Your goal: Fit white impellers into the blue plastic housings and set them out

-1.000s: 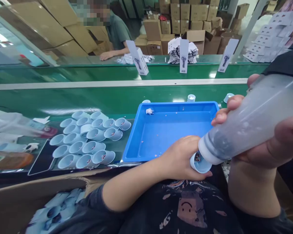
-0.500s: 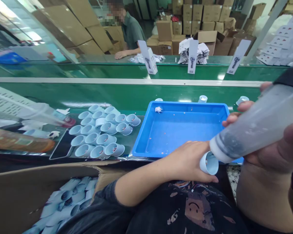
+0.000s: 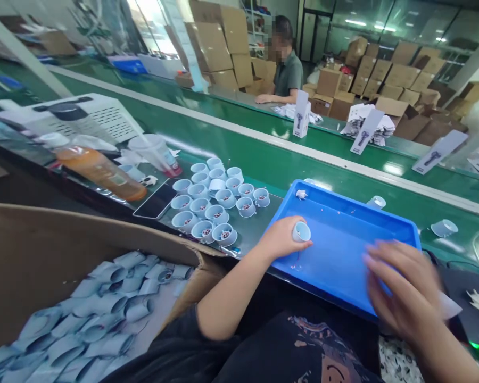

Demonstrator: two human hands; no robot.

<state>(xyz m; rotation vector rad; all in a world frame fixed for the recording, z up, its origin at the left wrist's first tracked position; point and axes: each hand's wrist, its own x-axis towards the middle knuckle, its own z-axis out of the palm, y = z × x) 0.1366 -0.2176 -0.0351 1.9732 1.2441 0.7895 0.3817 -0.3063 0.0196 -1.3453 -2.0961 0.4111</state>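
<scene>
My left hand is closed around a small light-blue cup with a few tiny bits inside, held over the left part of a blue tray. Blurred by motion, my right hand is at the tray's right side, its fingers stretched out and nothing visible in them. Part of a whitish object shows behind that hand; its kind is hidden. Left of the tray stand rows of similar cups with small red and white bits in them. A small white figure lies in the tray's far left corner.
At lower left, a cardboard box holds many loose blue cups. An orange drink bottle, a phone-like dark slab and a white basket lie left. Beyond the green conveyor, a person stands near white cartons.
The view has swung left. My left hand has carried its cup from the tray's near edge to its left part. My right hand no longer holds the translucent bottle.
</scene>
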